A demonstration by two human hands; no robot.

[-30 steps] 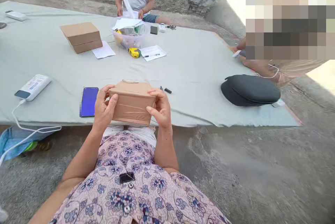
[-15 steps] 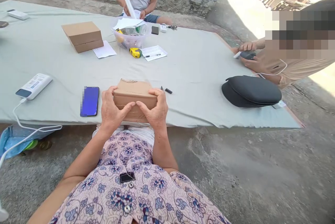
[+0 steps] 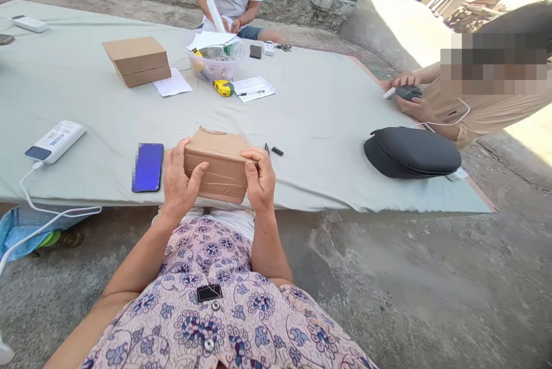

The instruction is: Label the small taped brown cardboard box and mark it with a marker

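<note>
A small brown cardboard box (image 3: pixel 219 161), wrapped with clear tape, is held at the near edge of the grey-green cloth (image 3: pixel 302 110). My left hand (image 3: pixel 178 183) grips its left end, thumb laid across the front face. My right hand (image 3: pixel 260 178) clasps the right end, fingers curled over the top edge. A blue phone (image 3: pixel 148 166) lies flat on the cloth just left of my left hand. Two small black pieces (image 3: pixel 276 150) rest on the cloth right of the box.
A white power bank (image 3: pixel 55 141) with a cable lies at the left. A larger cardboard box (image 3: pixel 137 60), papers, a clear tub (image 3: pixel 215 58) and a yellow tape measure (image 3: pixel 223 87) are farther back. A black case (image 3: pixel 411 150) sits at the right. Two other people sit at the cloth.
My thumbs, which met across the front of the box half a second ago, have moved apart toward its ends. The box has tilted slightly.
</note>
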